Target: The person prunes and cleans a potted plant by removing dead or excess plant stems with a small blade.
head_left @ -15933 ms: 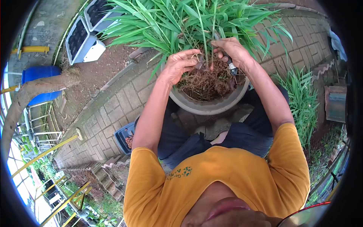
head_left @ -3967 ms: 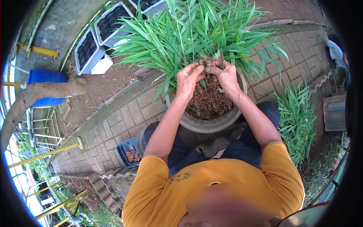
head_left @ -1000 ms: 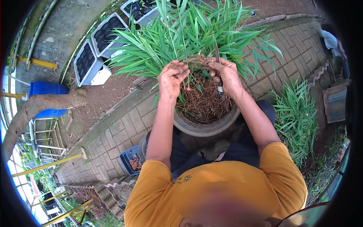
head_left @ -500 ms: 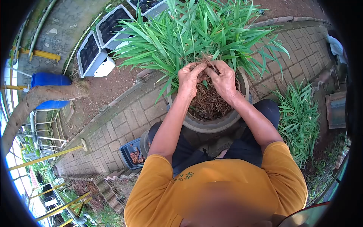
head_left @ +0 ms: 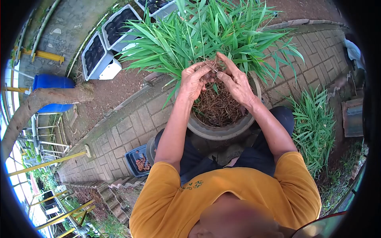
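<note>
My left hand [head_left: 192,82] is closed round a brown clump of roots [head_left: 211,70] at the base of a leafy green plant [head_left: 206,33]. From the other side, my right hand [head_left: 238,85] has its forefinger stretched out and its thumb apart from it, the thumb tip against the clump. Both hands are above a large round pot [head_left: 222,135] full of tangled brown roots and soil [head_left: 220,105]. What lies under the left fingers is partly hidden.
A dark tray [head_left: 137,160] with reddish-brown pieces sits to the left of my legs. Cut green stalks [head_left: 313,133] lie at the right. White planters [head_left: 95,55], a blue barrel [head_left: 53,89] and a bent trunk [head_left: 47,101] stand at the left. Brick paving [head_left: 131,127] runs around the pot.
My right hand has opened, its forefinger lifting away from the roots. The left hand has shifted slightly left and still grips the clump, and more of the clump now shows.
</note>
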The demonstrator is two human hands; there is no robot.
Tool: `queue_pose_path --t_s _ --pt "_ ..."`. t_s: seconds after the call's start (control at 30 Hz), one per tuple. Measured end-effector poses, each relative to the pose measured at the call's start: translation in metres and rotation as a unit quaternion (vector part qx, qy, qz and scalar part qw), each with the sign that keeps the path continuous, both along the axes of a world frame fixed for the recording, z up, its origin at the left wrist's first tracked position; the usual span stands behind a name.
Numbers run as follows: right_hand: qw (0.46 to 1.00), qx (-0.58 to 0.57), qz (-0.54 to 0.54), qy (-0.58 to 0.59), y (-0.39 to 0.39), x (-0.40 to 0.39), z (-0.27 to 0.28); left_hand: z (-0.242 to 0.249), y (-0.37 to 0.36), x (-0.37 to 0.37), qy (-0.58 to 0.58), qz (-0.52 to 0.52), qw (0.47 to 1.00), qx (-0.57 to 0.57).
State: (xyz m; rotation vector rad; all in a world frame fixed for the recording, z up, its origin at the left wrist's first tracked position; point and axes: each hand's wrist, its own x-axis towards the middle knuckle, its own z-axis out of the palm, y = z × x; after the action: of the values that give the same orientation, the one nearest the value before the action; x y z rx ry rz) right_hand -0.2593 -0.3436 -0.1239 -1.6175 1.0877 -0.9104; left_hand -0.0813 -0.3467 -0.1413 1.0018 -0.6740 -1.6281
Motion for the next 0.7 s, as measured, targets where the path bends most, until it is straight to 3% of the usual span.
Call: queue_pose_path --t_s 0.3,0.7 --pt "0.972 0.154 0.045 -0.172 0.0 -0.004 0.007 -0.011 -0.005 0.008 0.067 -0.038 0.997 -0.031" --pt "0.964 0.156 0.001 -0.217 -0.003 -0.003 -0.01 -0.016 -0.001 0.006 0.048 -0.033 0.998 0.002"
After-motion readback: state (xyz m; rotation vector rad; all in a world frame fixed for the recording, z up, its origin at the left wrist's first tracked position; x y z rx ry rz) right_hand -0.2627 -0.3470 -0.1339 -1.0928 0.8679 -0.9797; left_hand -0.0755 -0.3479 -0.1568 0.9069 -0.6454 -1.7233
